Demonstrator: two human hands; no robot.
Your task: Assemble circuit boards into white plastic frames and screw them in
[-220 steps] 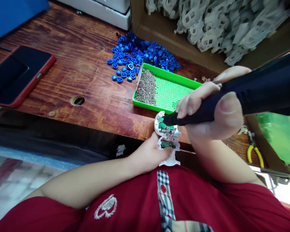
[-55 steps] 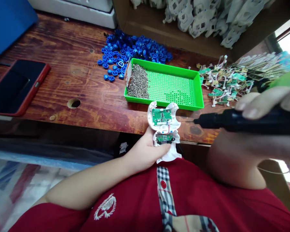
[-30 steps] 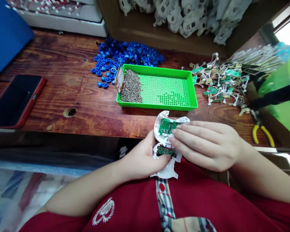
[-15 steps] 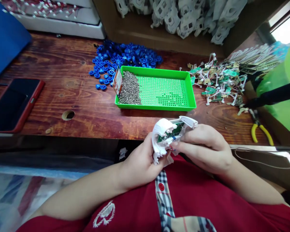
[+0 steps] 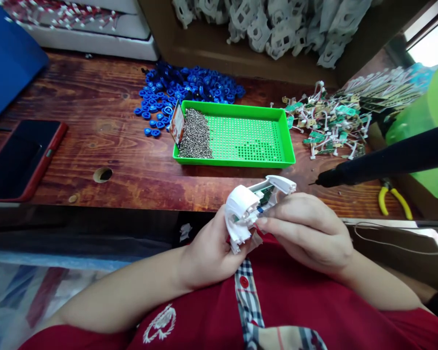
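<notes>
A white plastic housing (image 5: 242,203) with a green circuit board (image 5: 266,195) inside is held up in front of my chest, below the table's front edge. My left hand (image 5: 213,248) is wrapped round its left and lower side. From the right, my right hand (image 5: 310,228) grips the housing, its fingertips at the open side by a bit of red wire. The palm-side fingers of both hands are partly hidden. A black screwdriver-like tool (image 5: 372,158) with a thin tip reaches in from the right edge, apart from my right hand.
A green perforated tray (image 5: 233,161) holds small screws (image 5: 194,136) at its left end. Behind it lie blue plastic parts (image 5: 190,82); wired circuit boards (image 5: 332,121) are piled to the right. Yellow-handled pliers (image 5: 394,199) and a phone (image 5: 20,158) lie near the table's edge.
The housing has tilted and shifted slightly left and down in my hands. The black tool has swung further in from the right, its thin tip now showing above my right hand.
</notes>
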